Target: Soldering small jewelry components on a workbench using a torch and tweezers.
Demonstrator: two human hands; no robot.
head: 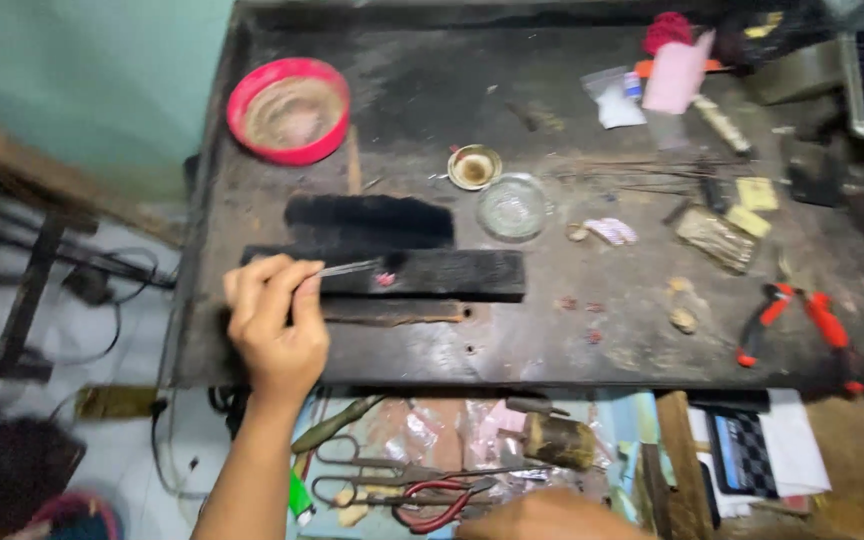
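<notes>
At the bottom centre of the frame, nearest the camera, the right hand (550,517) shows only as a blurred top edge, so I cannot tell whether it is released or clenched. It hovers over an open drawer (612,420) below the counter edge, crowded with scissors (372,470), red-handled pliers (437,503), a stubby wooden-handled tool (557,440) and crumpled clear plastic bags.

Just left of centre, the left hand (274,322) is pinched around slim metal tweezers (347,268). Their tips point right and reach a tiny pink piece (385,279) lying on a black charred block (422,272) in the middle of the dark metal counter (402,130). The piece looks to be still resting on the block, met by the tweezer tips rather than lifted. A few similar small pink bits (580,305) lie loose to the right, untouched, so the handling seems at an early stage.

In the upper left sits a red bowl (289,110) with a cloudy inside. Near the centre are a small brass dish (475,166) and a clear glass dish (514,206). In the upper right lie a pale pink flat packet (676,74), a small clear plastic pouch (612,98) and two small yellow square tags (754,205). Red-handled cutters (797,315) lie at the right edge.
</notes>
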